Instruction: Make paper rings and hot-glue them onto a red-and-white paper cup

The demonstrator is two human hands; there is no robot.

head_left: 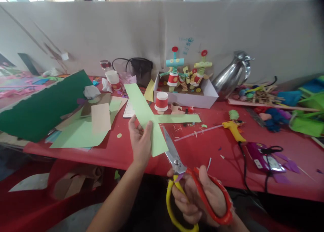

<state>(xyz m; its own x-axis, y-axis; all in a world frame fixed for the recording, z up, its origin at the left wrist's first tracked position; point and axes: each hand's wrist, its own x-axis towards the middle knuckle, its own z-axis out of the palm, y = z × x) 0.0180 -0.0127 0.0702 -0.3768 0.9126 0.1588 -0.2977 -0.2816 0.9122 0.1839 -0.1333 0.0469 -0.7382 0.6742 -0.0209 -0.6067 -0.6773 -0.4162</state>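
A long strip of light green paper is pinched between the thumb and fingers of my left hand, slanting over the table. Just right of it, a narrower green strip lies on the red cloth. My right hand grips scissors with one red and one yellow handle. Their blades point up and away, the tips beside the lower right edge of the held strip. From this angle I cannot tell whether the paper touches the blades.
Behind stand a red and white paper cup, a white box with paper robots and a steel jug. To the right lie a yellow glue gun and a purple device. Green sheets and a dark green board lie left.
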